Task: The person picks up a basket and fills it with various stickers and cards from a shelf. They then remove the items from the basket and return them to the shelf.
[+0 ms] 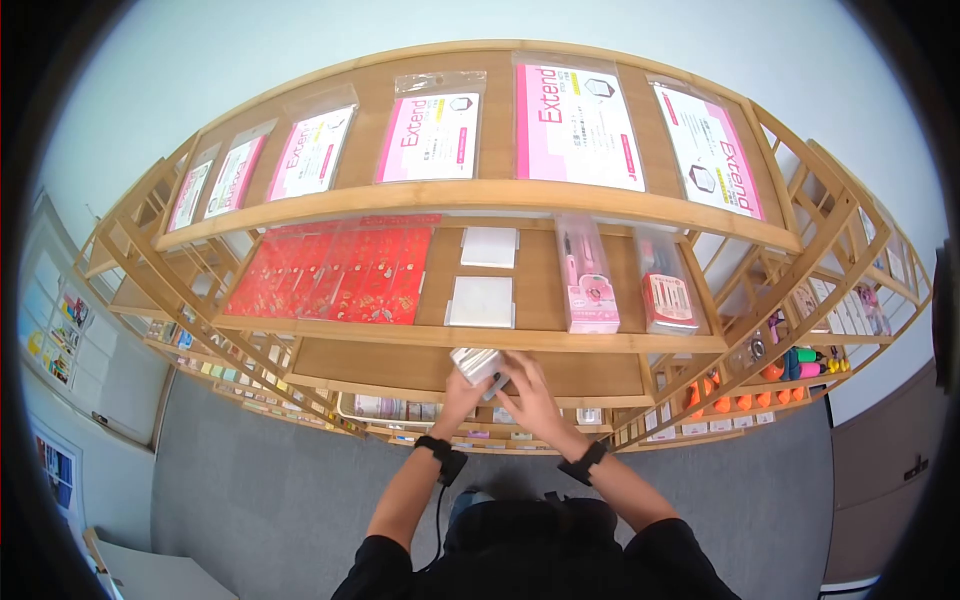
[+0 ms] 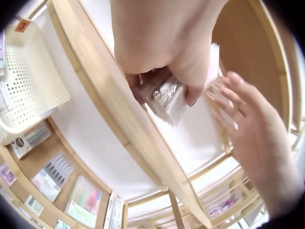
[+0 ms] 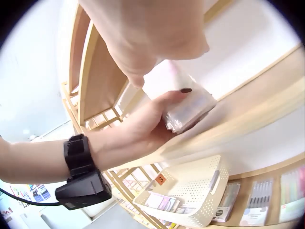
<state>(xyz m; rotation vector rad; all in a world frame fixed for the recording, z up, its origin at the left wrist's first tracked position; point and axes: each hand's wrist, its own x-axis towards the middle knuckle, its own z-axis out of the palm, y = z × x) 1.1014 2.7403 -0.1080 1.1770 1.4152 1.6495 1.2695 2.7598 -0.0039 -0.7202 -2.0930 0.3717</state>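
Observation:
My left hand (image 1: 460, 400) grips a small stack of clear-wrapped packets (image 2: 167, 101), in front of the lower shelf board. The thumb lies over the crinkled plastic in the right wrist view, and the packets have a white and pale pink part. Close beside them is my right hand (image 1: 533, 400), its fingers loosely bent at the stack's side; in the left wrist view its fingertips (image 2: 233, 78) are right by the wrapping. Just above the hands, two white packs (image 1: 481, 302) lie one behind the other on the middle shelf.
Red patterned packets (image 1: 330, 275), a pink box (image 1: 590, 290) and a red-and-white pack (image 1: 668, 300) share the middle shelf (image 1: 400, 334). Pink-and-white "Extend" packets (image 1: 430, 137) line the top shelf. Lower down are a cream perforated basket (image 2: 40, 81) and pen packs (image 2: 83, 201).

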